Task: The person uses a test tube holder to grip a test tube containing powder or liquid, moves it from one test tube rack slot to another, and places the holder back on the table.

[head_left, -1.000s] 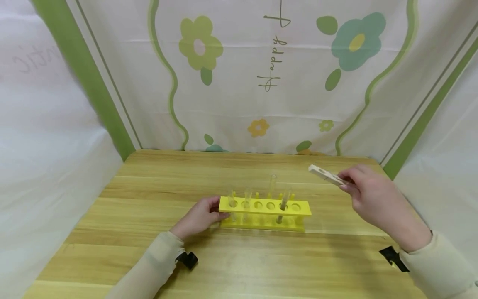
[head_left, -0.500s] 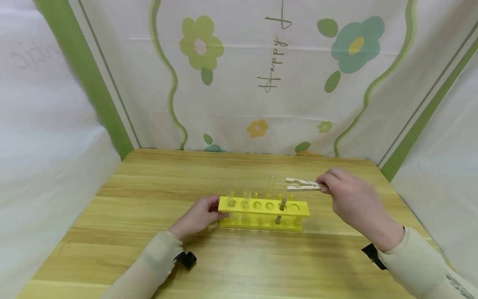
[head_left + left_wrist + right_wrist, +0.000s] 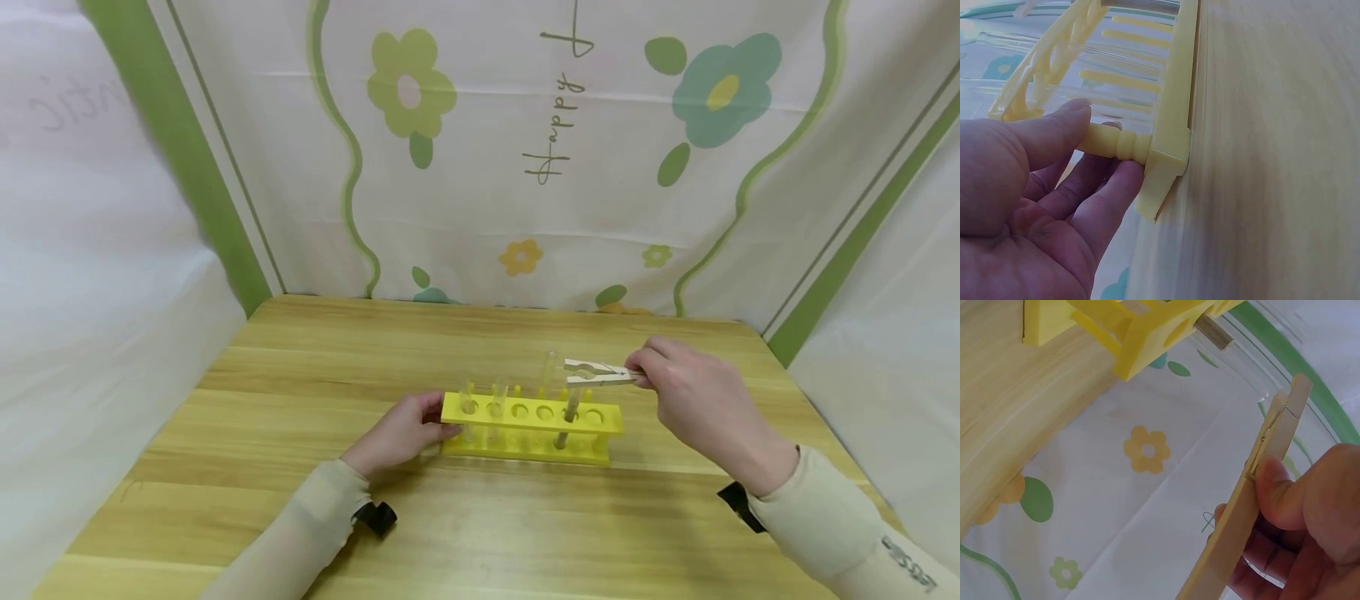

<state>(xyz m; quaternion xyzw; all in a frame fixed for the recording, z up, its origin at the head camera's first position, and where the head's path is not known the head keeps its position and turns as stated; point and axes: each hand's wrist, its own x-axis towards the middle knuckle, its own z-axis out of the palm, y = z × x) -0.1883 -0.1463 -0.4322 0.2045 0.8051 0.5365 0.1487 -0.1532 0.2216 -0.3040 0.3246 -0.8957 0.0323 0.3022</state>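
Observation:
A yellow test tube rack (image 3: 517,410) stands on the wooden table. My left hand (image 3: 401,435) grips its left end, thumb and fingers round the yellow end post (image 3: 1119,142). Clear test tubes (image 3: 498,396) stand in the two leftmost holes, and another test tube (image 3: 549,373) stands behind the rack. Dark, brownish contents fill the lower part of a test tube (image 3: 571,408) in the fifth hole. Above it, my right hand (image 3: 705,404) pinches a wooden test tube clamp (image 3: 1235,519). Its jaws are spread at that tube's top; whether they touch the glass I cannot tell.
Short yellow pegs (image 3: 588,392) line the rack's rear side. A white flowered cloth (image 3: 465,192) hangs behind the table (image 3: 480,533), with more white cloth at both sides. Each wrist carries a black strap mount (image 3: 377,518).
My right hand has moved left with the clamp, from right of the rack to above the dark-filled tube. The clamp's jaws have spread. My left hand stays on the rack.

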